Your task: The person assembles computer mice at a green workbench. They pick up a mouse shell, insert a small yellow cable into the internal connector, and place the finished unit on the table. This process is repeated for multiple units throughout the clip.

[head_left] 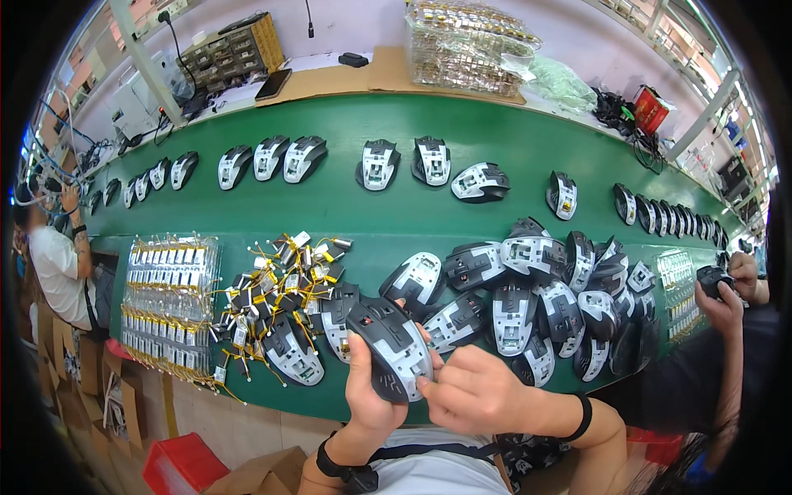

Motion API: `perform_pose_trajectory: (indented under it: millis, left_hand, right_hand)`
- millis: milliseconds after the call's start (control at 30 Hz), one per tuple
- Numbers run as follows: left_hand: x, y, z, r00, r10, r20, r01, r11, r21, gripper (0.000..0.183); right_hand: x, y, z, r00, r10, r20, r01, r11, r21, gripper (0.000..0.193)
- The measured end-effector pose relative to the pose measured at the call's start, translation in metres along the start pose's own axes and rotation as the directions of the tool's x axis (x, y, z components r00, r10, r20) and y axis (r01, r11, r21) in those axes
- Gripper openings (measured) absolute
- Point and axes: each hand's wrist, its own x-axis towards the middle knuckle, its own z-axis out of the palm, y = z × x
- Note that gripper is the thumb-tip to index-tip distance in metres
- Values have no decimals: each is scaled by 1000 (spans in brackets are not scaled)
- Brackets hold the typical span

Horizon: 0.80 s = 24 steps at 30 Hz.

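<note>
A half-assembled computer mouse point(388, 342), black with a pale grey inner shell and cut-outs, rests in my left hand point(369, 404), whose thumb and fingers wrap its sides. Curled at the lower right end of that mouse is my right hand point(478, 392); its thumb presses on the grey shell, and the other fingertips are partly hidden. Just beyond lie more mice like it, among them a grey-shelled one point(294, 355) to the left. A heap of small battery packs point(285, 285) with yellow leads spreads to the left of my hands.
A pile of mouse shells point(557, 309) covers the right side of the green bench point(330, 223). Clear trays point(169, 301) of wired batteries stand at left. Mice line the far strip, such as one point(432, 161). Another person's hands point(726, 297) hold a mouse at right; a person point(58, 272) sits left.
</note>
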Motion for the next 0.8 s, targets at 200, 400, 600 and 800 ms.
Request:
perform_pose_trajectory:
  millis: [200,400,600,800]
  left_hand:
    - [4,-6,6,999,-41,28,39,997,67,72]
    - [4,-11,3,999,-41,14,40,997,65,71]
    - [1,-14,11,1000,-16,-10,17,988,153,74]
    - [10,0,-2,985,-108,137,100,993,59,78]
  right_hand:
    - [-13,-3,3,999,6,-50,-12,992,-129,20]
    - [-17,0,10,991,75,-114,-79,997,-22,14]
    - [-19,-2,3,990,119,-69,-120,993,-9,16]
    - [-21,-7,-10,958,287,-6,-280,938,206,36]
